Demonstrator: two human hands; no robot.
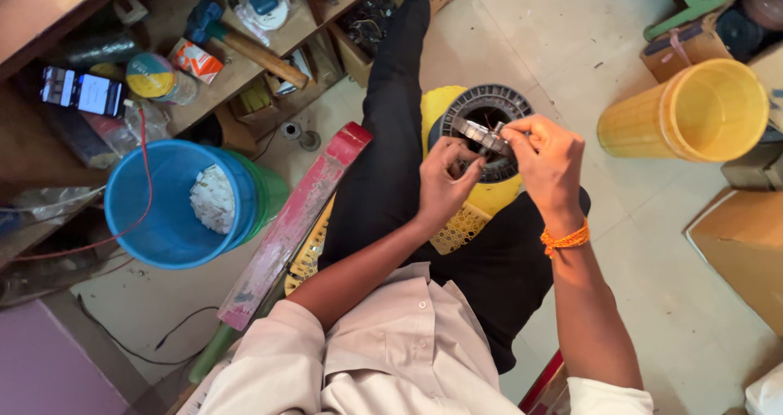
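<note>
Cluttering pale tiled floor (571, 48), seemingly workshop.

Bright, even daylight is spread over the pale floor (652, 244) right of the grip, soft shadow is cast under the shelves (245, 64) to its left (edges bowed by a wide lens), and fingers are slightly blurred.

A round, dark grey motor stator (486, 113) with a slotted inner ring sits on a yellow plastic stool (469, 219) between the person's knees, its open bore facing up. A thin, pale strip of insulating paper (479, 133) lies across the near rim, tilted and pinched at its right end.
</note>
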